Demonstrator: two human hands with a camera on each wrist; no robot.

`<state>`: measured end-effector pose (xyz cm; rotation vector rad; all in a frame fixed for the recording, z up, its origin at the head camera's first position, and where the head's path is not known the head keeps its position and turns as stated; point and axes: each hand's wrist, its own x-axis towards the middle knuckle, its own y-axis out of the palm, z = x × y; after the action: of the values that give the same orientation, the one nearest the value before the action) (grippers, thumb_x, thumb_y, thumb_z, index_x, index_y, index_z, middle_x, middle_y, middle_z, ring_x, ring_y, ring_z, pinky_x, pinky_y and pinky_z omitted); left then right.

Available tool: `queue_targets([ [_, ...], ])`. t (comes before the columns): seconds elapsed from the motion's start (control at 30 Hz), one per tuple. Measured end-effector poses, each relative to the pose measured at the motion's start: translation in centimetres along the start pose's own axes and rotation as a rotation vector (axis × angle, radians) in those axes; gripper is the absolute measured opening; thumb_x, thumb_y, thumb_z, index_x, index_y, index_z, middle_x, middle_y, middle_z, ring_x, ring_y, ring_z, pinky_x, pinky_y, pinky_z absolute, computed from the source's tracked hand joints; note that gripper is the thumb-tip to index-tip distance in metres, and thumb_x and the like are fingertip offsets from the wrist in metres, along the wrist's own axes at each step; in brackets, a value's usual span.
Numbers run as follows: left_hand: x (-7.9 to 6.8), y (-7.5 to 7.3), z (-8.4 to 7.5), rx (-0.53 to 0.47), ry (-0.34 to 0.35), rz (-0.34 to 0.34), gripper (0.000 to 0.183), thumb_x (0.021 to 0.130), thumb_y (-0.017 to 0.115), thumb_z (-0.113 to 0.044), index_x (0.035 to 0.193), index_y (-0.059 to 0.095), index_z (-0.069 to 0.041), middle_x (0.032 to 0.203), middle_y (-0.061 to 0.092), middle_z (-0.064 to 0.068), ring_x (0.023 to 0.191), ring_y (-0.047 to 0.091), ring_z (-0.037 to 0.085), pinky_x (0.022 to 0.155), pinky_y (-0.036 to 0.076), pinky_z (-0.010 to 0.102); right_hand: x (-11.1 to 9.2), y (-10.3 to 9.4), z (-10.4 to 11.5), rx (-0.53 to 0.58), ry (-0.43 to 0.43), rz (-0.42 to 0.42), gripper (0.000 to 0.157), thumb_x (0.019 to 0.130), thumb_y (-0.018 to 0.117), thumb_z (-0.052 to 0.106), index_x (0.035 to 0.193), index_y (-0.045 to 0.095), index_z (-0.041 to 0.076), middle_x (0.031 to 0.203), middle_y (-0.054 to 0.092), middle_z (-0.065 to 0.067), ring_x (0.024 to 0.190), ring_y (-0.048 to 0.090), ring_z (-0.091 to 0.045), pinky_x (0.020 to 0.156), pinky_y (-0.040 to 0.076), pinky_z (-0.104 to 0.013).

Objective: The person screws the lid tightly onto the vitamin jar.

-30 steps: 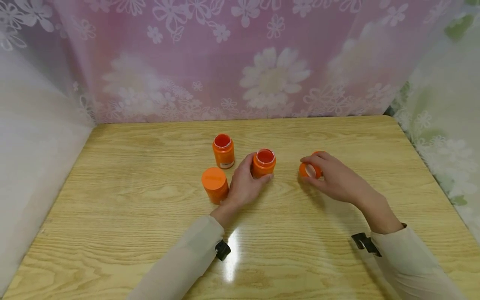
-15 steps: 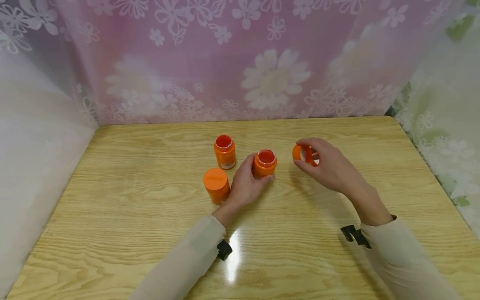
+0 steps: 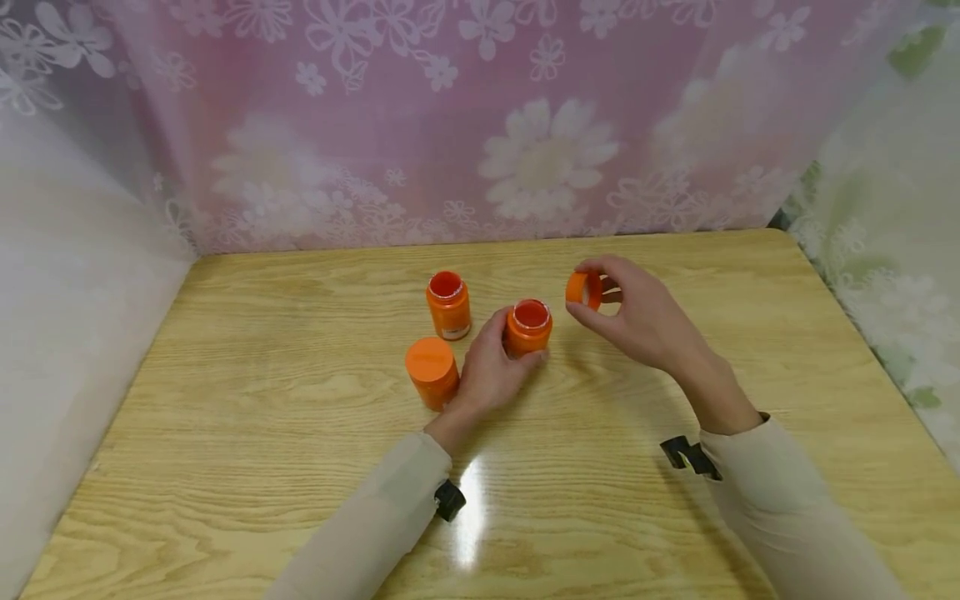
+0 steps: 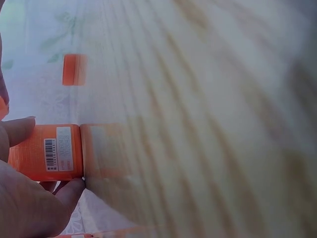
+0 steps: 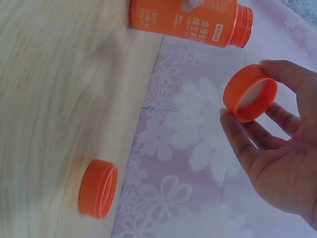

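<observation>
1. Gripping an open orange bottle (image 3: 528, 340) with the left hand (image 3: 491, 371), thumb and fingers wrapped around its body, upright on the wood-grain counter (image 3: 247, 475).
2. Pinching an orange cap (image 3: 574, 289) between the thumb and fingertips of the right hand (image 3: 648, 321), held clear of the counter, tipped on edge with its hollow side toward the palm, near the open orange bottle's mouth but apart from it, to the right and slightly farther back.
3. Upright to the left and a little behind, a second uncapped bottle (image 3: 450, 315), red inside, with whitish bits around its rim.
4. Closer to the front, just beside the left hand, a lidded orange bottle (image 3: 432, 373), also upright; contact with the hand hard to make out.
5. Resting hollow side up on the counter in the right wrist view, a loose cap (image 5: 90, 188).
6. Facing the left wrist camera, a barcode (image 4: 50, 154) and white label (image 4: 65, 148) on the open orange bottle.
7. Behind the counter, a pink floral curtain (image 3: 360, 142).
</observation>
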<state>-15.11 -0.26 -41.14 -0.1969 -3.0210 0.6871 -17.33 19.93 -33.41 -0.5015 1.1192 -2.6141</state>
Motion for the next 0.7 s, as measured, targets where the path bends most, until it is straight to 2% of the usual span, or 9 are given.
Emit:
queue_targets([
  [0.33, 0.1, 0.0, 0.0, -0.001, 0.011, 0.003, 0.066, 0.083, 0.076, -0.019, 0.140, 0.042, -0.013, 0.130, 0.053, 0.000, 0.119, 0.049, 0.012, 0.105, 0.033, 0.032, 0.6, 0.3, 0.8, 0.069, -0.040, -0.047, 0.049, 0.089, 0.070, 0.029, 0.133, 0.055, 0.012, 0.118, 0.054, -0.003, 0.098, 0.055, -0.018, 0.090, 0.049, -0.042],
  [0.5, 0.0, -0.1, -0.1, -0.001, 0.012, 0.004, 0.066, 0.083, 0.076, -0.019, 0.140, 0.042, -0.014, 0.130, 0.053, 0.000, 0.119, 0.050, 0.013, 0.106, 0.034, 0.034, 0.9, 0.7, 1.3, 0.144, -0.039, -0.079, 0.047, 0.089, 0.069, 0.030, 0.129, 0.057, 0.011, 0.116, 0.054, -0.001, 0.098, 0.056, -0.016, 0.090, 0.049, -0.041],
  [0.7, -0.1, -0.2, -0.1, -0.012, 0.020, 0.006, 0.064, 0.084, 0.076, -0.017, 0.138, 0.043, -0.014, 0.128, 0.054, -0.001, 0.117, 0.051, 0.013, 0.105, 0.035, 0.035, 1.2, 1.2, 1.9, 0.251, -0.030, -0.092, 0.044, 0.087, 0.072, 0.025, 0.124, 0.055, 0.009, 0.116, 0.054, -0.001, 0.098, 0.058, -0.015, 0.091, 0.048, -0.037],
])
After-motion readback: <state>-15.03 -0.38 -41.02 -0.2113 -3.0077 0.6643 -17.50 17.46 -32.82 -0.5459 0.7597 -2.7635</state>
